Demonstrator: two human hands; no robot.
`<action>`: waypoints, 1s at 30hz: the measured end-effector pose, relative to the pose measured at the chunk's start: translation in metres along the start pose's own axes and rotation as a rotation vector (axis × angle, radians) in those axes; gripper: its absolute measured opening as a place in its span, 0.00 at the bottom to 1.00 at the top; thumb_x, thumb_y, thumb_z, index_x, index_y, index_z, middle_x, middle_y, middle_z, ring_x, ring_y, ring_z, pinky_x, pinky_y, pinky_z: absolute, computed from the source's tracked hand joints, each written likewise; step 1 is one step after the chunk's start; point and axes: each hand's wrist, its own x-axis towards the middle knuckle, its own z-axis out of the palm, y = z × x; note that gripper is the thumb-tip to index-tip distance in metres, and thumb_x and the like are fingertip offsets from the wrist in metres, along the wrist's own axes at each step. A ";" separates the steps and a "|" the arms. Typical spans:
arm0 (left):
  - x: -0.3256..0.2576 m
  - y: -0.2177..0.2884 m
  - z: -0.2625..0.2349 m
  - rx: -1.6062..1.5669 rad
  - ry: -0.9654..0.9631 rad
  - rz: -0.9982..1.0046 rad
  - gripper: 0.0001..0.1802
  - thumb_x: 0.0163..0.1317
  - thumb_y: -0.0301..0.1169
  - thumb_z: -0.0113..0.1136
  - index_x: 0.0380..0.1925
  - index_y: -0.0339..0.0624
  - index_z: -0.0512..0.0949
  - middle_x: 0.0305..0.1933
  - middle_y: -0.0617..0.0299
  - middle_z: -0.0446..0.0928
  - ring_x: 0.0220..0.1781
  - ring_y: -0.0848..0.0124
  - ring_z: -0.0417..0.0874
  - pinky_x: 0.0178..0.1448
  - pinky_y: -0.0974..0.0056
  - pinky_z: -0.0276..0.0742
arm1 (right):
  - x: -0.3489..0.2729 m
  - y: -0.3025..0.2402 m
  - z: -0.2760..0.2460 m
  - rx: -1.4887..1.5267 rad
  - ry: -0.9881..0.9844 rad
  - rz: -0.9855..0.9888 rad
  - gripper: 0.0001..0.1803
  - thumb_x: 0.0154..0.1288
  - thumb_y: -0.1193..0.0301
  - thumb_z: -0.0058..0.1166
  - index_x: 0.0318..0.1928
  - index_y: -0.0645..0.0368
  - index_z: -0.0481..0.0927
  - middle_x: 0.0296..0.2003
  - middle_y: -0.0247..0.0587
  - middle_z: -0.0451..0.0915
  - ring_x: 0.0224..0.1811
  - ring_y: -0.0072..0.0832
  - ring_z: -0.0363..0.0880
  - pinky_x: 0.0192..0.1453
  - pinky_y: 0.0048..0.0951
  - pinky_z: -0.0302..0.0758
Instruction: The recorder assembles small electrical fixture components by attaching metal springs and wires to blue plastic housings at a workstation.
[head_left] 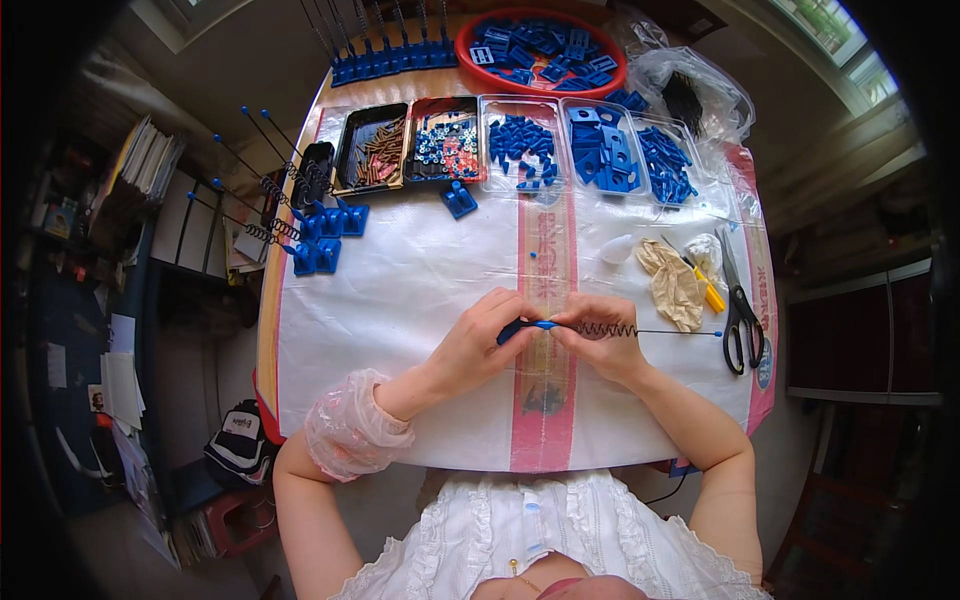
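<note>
Over the middle of the table, my left hand [490,332] is closed on a blue plastic base [508,331], mostly covered by the fingers. My right hand [603,338] pinches a black coil spring [612,330] where it meets the blue piece. From the spring a thin black rod [680,332] runs out to the right and ends in a small blue tip [718,333]. Both hands meet at the joint, fingertips almost touching. A tiny blue part [533,254] lies on the table cover just beyond them.
Trays of brass screws [384,150], small nuts [445,140], blue caps [522,140], blue plates [603,150] and blue pegs [668,165] line the back. A red basin [465,52] stands behind. Assembled spring pieces [320,240] stand left; scissors [742,325] and a yellow cutter [713,297] lie right.
</note>
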 end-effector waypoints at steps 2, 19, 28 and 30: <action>0.002 0.000 0.000 -0.010 -0.010 -0.030 0.09 0.61 0.21 0.65 0.41 0.36 0.79 0.37 0.56 0.76 0.39 0.62 0.78 0.42 0.63 0.74 | -0.002 0.004 -0.001 0.006 0.026 0.030 0.06 0.61 0.87 0.63 0.38 0.67 0.83 0.33 0.31 0.80 0.35 0.13 0.79 0.34 0.16 0.72; 0.004 0.002 -0.001 0.029 0.031 0.025 0.09 0.59 0.22 0.67 0.39 0.38 0.79 0.38 0.57 0.76 0.42 0.62 0.77 0.45 0.62 0.74 | -0.001 0.001 0.006 -0.126 0.105 -0.078 0.05 0.57 0.83 0.68 0.34 0.64 0.84 0.27 0.30 0.79 0.27 0.13 0.72 0.29 0.19 0.65; 0.008 0.005 -0.003 0.087 0.033 0.131 0.10 0.57 0.22 0.68 0.39 0.37 0.79 0.40 0.56 0.77 0.45 0.59 0.78 0.49 0.59 0.76 | -0.001 0.001 0.002 -0.256 0.077 -0.247 0.08 0.53 0.84 0.69 0.33 0.63 0.85 0.26 0.34 0.80 0.26 0.19 0.75 0.30 0.22 0.68; 0.007 0.005 -0.004 0.069 0.020 0.134 0.11 0.57 0.22 0.69 0.40 0.37 0.79 0.41 0.56 0.78 0.47 0.58 0.79 0.51 0.59 0.76 | 0.000 0.002 0.001 -0.328 0.066 -0.358 0.09 0.51 0.85 0.69 0.33 0.62 0.85 0.26 0.37 0.81 0.26 0.24 0.77 0.30 0.25 0.70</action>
